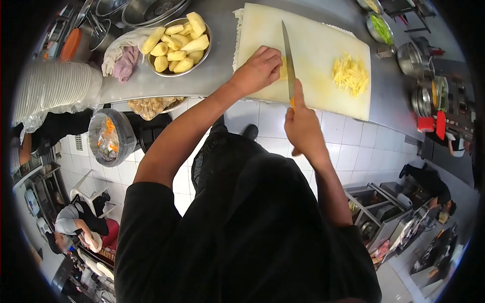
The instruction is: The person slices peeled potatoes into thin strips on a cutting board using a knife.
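Observation:
On the white cutting board [313, 45], my left hand [260, 68] has its fingers curled over a pale yellow piece [284, 69], mostly hidden beneath them. My right hand [304, 126] is wrapped round the orange handle of a long knife [288, 53], index finger stretched along its top. The blade stands just right of my left fingers, its tip pointing away from me. A heap of thin yellow strips [350, 74] lies on the board's right part. Left of the board, a metal bowl [208, 49] holds several peeled potatoes [177, 43].
Beside the bowl lies a crumpled cloth [124, 53], near stacked plastic containers [60, 88]. Below the counter's edge are a lined bin [126, 136] and a bowl of peelings [151, 106]. Metal bowls [411, 58] stand at the right. Other people [83, 222] are farther off.

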`<act>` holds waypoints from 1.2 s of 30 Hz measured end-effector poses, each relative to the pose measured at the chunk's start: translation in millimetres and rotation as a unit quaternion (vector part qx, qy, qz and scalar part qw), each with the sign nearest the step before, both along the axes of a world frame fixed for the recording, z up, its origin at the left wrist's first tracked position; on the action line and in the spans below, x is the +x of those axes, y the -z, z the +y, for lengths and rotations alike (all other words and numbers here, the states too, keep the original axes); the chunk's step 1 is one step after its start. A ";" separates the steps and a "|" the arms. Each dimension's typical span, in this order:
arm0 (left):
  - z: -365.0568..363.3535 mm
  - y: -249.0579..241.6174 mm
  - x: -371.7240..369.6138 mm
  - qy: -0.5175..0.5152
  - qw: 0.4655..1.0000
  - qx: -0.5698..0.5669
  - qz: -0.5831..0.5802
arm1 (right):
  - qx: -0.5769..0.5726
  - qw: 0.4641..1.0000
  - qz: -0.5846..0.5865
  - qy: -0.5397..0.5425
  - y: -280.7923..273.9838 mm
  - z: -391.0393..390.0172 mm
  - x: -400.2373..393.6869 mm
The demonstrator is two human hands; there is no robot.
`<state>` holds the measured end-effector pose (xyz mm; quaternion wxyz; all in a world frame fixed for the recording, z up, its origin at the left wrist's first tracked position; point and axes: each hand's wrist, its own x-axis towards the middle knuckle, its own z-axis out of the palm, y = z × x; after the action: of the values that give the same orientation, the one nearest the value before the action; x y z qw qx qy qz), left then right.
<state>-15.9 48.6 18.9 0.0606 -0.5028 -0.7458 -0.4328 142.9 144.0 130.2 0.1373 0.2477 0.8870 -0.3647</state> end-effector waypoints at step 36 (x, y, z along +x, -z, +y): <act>-0.4 -0.7 0.7 0.007 1.000 0.006 -0.010 | 0.023 0.999 0.039 -0.028 9.7 -2.4 -0.2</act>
<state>-15.2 48.3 19.6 0.0534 -0.5036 -0.7400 -0.4425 142.7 141.7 120.5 0.1072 0.2116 0.9063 -0.3499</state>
